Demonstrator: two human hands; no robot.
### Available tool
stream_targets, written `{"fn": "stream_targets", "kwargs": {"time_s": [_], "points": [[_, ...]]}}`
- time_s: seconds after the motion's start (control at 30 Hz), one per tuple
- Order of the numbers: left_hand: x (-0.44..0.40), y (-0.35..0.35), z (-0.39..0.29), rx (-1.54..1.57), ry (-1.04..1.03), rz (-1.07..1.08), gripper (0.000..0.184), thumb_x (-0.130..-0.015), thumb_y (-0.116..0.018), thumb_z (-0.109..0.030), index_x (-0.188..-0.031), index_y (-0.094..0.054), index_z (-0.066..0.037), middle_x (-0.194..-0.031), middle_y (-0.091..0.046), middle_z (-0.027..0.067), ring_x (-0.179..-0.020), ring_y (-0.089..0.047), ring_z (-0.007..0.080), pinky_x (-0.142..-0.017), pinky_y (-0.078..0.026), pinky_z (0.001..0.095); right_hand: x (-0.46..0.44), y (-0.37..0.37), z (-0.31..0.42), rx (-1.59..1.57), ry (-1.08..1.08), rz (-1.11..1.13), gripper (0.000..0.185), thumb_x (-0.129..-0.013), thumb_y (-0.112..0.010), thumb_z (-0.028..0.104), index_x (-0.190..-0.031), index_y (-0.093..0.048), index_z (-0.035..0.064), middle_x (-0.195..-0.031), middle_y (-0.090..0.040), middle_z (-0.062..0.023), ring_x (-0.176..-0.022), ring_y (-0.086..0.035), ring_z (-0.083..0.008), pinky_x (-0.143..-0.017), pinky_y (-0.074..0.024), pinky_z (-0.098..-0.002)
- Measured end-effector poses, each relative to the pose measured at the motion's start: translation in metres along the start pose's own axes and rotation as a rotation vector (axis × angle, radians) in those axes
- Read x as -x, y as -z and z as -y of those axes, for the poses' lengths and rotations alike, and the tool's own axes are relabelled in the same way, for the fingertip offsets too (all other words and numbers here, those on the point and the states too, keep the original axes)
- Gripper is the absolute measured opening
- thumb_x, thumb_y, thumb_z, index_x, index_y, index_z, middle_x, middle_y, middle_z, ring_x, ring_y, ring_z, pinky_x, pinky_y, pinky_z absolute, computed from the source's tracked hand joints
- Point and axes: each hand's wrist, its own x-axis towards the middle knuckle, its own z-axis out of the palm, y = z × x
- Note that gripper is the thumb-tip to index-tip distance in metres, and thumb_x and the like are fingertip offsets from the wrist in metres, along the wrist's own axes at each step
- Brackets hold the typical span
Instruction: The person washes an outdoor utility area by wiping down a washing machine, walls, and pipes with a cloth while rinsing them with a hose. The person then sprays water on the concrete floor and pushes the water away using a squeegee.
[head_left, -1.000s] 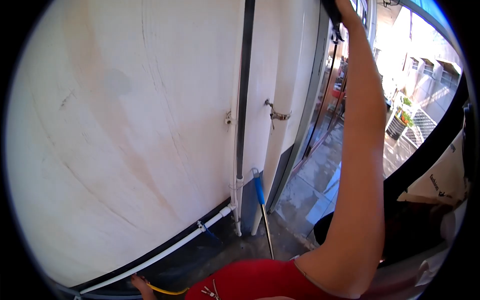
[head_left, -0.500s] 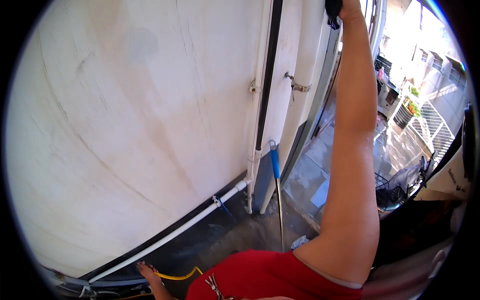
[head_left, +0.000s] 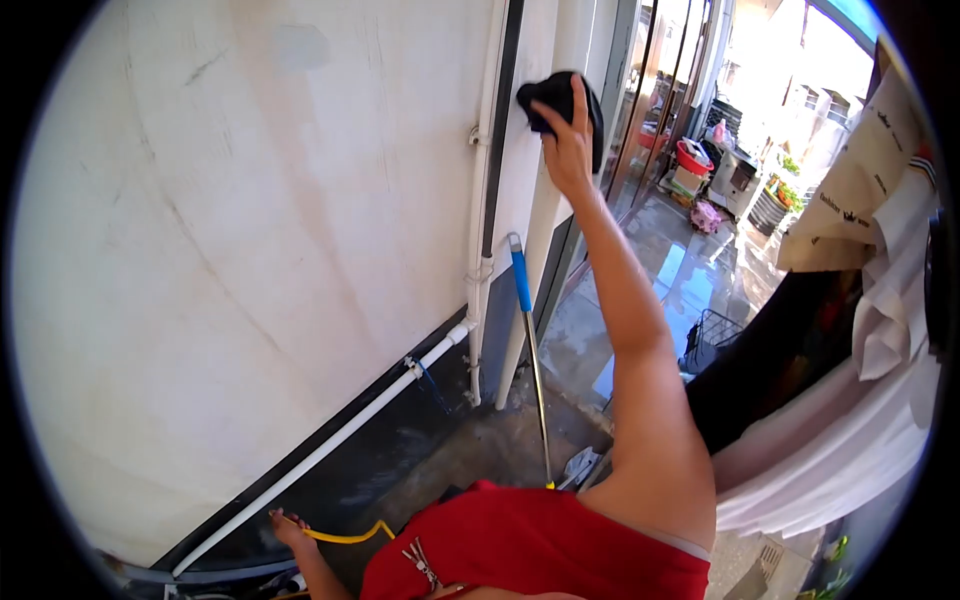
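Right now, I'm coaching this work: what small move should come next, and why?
Probably a short downward slide of the right hand along the thick white pipe: its fingers are spread over the black cloth, which appears to be against that pipe, while the left hand holds the yellow hose lower down.

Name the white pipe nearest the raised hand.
The thick upright pipe, behind the right hand; the thin upright pipe stands farther left, the low pipe runs along the wall's foot.

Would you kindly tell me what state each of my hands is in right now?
Left hand: holding the yellow hose.
Right hand: holding what looks like a black cloth, some fingers extended.
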Motion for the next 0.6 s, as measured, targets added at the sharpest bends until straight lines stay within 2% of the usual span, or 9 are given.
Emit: {"fn": "stream_targets", "kwargs": {"time_s": [0.1,0.17,0.2,0.27,0.47,0.5,0.53,0.57,0.6], "points": [[-0.003,0.012,-0.001,0.011,0.01,-0.014,0.049,-0.093,-0.047,-0.037,-0.136,-0.044,-0.013,-0.062,-0.043,0.0019,-0.039,-0.038,0.0137,-0.038,-0.034,0.0296,-0.067,-0.012,-0.017,0.089,0.049,-0.078,0.05,-0.075,-0.063,-0.002,-0.119,-0.067,0.0231,-0.155,-0.02,-0.0148,-0.122,-0.047,-0.0416,-0.1,-0.0431,-0.0423],[-0.005,0.022,-0.005,-0.022,-0.025,-0.019,0.033,-0.093,-0.048,-0.039,-0.115,-0.048,-0.014,-0.062,-0.043,0.0017,-0.039,-0.037,0.0136,-0.038,-0.034,0.0304,-0.135,0.004,-0.004,0.096,-0.098,0.026,0.047,-0.076,-0.065,0.0,-0.118,-0.067,0.0207,-0.157,-0.019,-0.0099,-0.121,-0.046,-0.0429,-0.1,-0.0429,-0.0427],[-0.004,0.027,-0.006,-0.047,-0.039,-0.019,0.028,-0.094,-0.048,-0.039,-0.105,-0.05,-0.014,-0.061,-0.043,0.0016,-0.039,-0.037,0.0136,-0.038,-0.033,0.0308,-0.177,0.013,0.003,0.087,0.068,-0.149,0.041,-0.078,-0.059,0.0,-0.115,-0.068,0.015,-0.152,-0.026,-0.0196,-0.118,-0.047,-0.0431,-0.102,-0.0407,-0.0435],[-0.001,0.031,-0.004,-0.036,-0.023,-0.008,0.027,-0.094,-0.048,-0.04,-0.102,-0.049,-0.014,-0.064,-0.045,0.0019,-0.04,-0.038,0.0135,-0.039,-0.034,0.0305,-0.207,0.019,0.0,0.071,0.115,-0.154,0.041,-0.077,-0.059,-0.003,-0.114,-0.068,0.0123,-0.152,-0.025,-0.0184,-0.116,-0.05,-0.0418,-0.098,-0.0435,-0.045],[0.0,0.021,-0.002,-0.081,-0.022,0.049,0.028,-0.093,-0.049,-0.037,-0.109,-0.05,-0.015,-0.065,-0.045,0.0017,-0.042,-0.04,0.0132,-0.041,-0.035,0.0292,-0.104,0.019,-0.019,-0.255,0.06,-0.025,0.05,-0.081,-0.047,-0.011,-0.123,-0.064,0.0108,-0.158,-0.013,-0.0189,-0.133,-0.041,-0.035,-0.104,-0.0373,-0.0321],[-0.001,0.019,-0.002,-0.063,-0.018,0.056,0.029,-0.093,-0.049,-0.036,-0.112,-0.05,-0.015,-0.065,-0.045,0.0015,-0.043,-0.04,0.0133,-0.041,-0.035,0.0291,-0.084,0.009,-0.026,-0.647,-0.051,-0.016,0.045,-0.083,-0.046,-0.008,-0.123,-0.062,0.0047,-0.155,-0.024,-0.0161,-0.129,-0.044,-0.028,-0.101,-0.0383,-0.0291],[-0.001,0.017,-0.002,-0.076,-0.02,0.068,0.033,-0.094,-0.047,-0.039,-0.114,-0.051,-0.012,-0.066,-0.045,0.0018,-0.043,-0.04,0.0128,-0.041,-0.035,0.0291,-0.061,0.019,-0.04,-0.672,-0.238,0.182,0.041,-0.085,-0.046,-0.005,-0.123,-0.061,0.0002,-0.149,-0.035,-0.0137,-0.125,-0.044,-0.0217,-0.098,-0.0373,-0.0256],[-0.003,0.016,-0.004,-0.089,-0.025,0.078,0.037,-0.096,-0.045,-0.042,-0.116,-0.051,-0.01,-0.066,-0.046,0.002,-0.044,-0.04,0.0124,-0.042,-0.034,0.029,-0.043,0.033,-0.028,-0.623,-0.359,0.251,0.04,-0.088,-0.047,0.0,-0.126,-0.059,0.002,-0.144,-0.042,-0.0175,-0.126,-0.045,-0.0272,-0.102,-0.037,-0.0296],[-0.003,0.013,-0.007,-0.102,-0.033,0.086,0.042,-0.098,-0.042,-0.044,-0.117,-0.051,-0.008,-0.066,-0.046,0.0023,-0.045,-0.04,0.0119,-0.043,-0.034,0.029,-0.028,0.034,-0.027,-0.548,-0.247,0.223,0.043,-0.084,-0.052,-0.001,-0.125,-0.06,0.0079,-0.148,-0.033,-0.0167,-0.127,-0.043,-0.0335,-0.103,-0.0378,-0.0338]]}}
